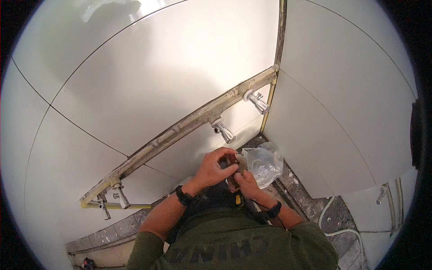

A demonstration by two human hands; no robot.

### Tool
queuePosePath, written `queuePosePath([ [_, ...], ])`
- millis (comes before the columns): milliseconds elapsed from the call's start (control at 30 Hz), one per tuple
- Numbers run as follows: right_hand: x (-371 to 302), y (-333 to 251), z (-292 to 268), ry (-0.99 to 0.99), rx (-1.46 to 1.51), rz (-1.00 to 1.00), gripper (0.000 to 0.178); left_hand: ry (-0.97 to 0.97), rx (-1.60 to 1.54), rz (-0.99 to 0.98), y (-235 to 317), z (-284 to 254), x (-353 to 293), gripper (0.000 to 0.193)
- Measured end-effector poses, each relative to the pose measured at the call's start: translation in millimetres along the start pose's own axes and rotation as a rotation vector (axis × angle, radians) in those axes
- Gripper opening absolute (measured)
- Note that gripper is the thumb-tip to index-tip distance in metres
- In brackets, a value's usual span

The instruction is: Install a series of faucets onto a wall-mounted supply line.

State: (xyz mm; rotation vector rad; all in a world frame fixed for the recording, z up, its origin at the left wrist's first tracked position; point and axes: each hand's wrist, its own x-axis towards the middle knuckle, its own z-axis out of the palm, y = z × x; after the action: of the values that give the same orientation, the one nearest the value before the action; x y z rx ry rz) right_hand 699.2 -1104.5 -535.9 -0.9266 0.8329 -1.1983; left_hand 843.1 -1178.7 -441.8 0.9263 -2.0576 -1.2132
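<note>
Both hands meet in front of my body over a small reddish-brown, flat-sided object [232, 183] whose kind I cannot make out. My left hand [213, 169] curls its fingers and thumb round the upper end. From the right, my right hand [250, 185] grips the same object, its thumb along the side. Fingers cover much of it. Just beyond my hands lies a crumpled clear plastic bag [266, 165] on the floor in the corner. A chrome angle valve [224, 131] sticks out of the wall above my left hand.
Another chrome valve [258, 102] sits nearer the corner, and a pair of valves [119, 196] is at the lower left. They come out of a rough channel [180, 125] cut across the white tiles [180, 58]. A pale hose [335, 234] curves over the dirty floor at right.
</note>
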Motion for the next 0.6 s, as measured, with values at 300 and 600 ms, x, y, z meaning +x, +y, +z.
queuePosePath([
  [300,-0.2,7.1,1.0,-0.014,-0.268,0.013,0.041,0.053,-0.380,-0.076,-18.2,4.1,-29.5,0.045],
  [600,6.5,7.5,-8.3,-0.301,0.075,0.006,0.036,-0.247,0.093,0.200,-4.1,-30.0,-22.0,0.050],
])
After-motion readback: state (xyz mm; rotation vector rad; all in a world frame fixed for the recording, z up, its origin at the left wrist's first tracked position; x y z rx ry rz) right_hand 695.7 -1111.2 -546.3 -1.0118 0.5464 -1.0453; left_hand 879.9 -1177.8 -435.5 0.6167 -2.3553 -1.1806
